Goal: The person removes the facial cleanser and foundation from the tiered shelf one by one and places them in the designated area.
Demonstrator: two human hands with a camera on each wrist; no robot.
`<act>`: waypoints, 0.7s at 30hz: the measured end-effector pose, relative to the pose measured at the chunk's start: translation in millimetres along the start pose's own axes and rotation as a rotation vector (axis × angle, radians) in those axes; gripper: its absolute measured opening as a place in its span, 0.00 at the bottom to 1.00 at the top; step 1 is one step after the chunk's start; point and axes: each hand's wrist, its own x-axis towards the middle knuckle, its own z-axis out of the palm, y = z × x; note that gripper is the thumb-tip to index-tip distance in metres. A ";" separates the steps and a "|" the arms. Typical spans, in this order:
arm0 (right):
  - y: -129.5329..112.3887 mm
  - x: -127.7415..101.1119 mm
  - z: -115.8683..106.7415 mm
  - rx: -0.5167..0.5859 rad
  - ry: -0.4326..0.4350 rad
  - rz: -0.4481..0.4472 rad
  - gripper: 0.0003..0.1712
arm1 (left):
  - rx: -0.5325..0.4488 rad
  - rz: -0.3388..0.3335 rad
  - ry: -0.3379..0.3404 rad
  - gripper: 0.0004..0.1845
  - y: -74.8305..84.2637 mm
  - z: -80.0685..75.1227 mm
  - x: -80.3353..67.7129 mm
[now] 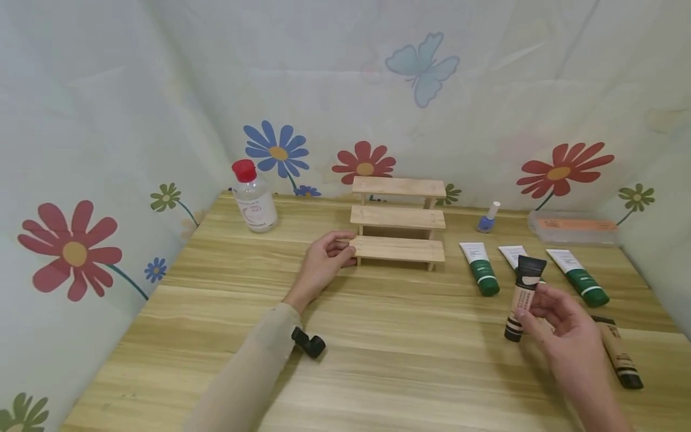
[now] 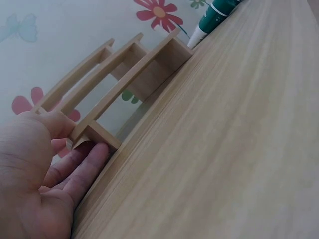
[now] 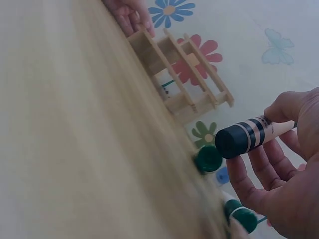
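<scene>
A three-step wooden display stand [image 1: 399,248] is on the table near the back wall. At its left end my left hand [image 1: 323,259] holds the lowest step; in the left wrist view the thumb is above the board [image 2: 127,82] and fingers are below it. On the right, my right hand [image 1: 573,336] grips a tan cosmetic tube [image 1: 522,299] with black ends, raised off the table. Its black cap [image 3: 232,142] points toward the stand in the right wrist view. A similar tan tube [image 1: 618,354] lies beside the right hand.
White-and-green tubes [image 1: 480,269] lie right of the stand, one partly hidden behind the held tube. Behind them are a blue nail polish bottle [image 1: 487,222] and a clear plastic case [image 1: 574,230]. A clear red-capped bottle [image 1: 257,207] stands back left. Floral cloth [image 1: 324,84] hangs around the table.
</scene>
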 end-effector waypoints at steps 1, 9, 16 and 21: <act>2.7 -3.6 0.4 -0.017 -0.006 0.017 0.27 | -0.001 0.001 -0.002 0.16 0.1 0.6 0.2; 13.7 -20.5 6.3 -0.249 -0.075 0.080 0.33 | -0.004 0.002 0.005 0.16 -1.7 2.3 1.8; 14.3 -22.5 8.5 -0.304 -0.162 0.151 0.34 | -0.002 0.004 0.009 0.16 -2.0 2.7 1.7; 13.0 -21.5 10.9 -0.368 -0.210 0.186 0.35 | 0.001 0.006 0.009 0.16 -1.4 1.7 2.1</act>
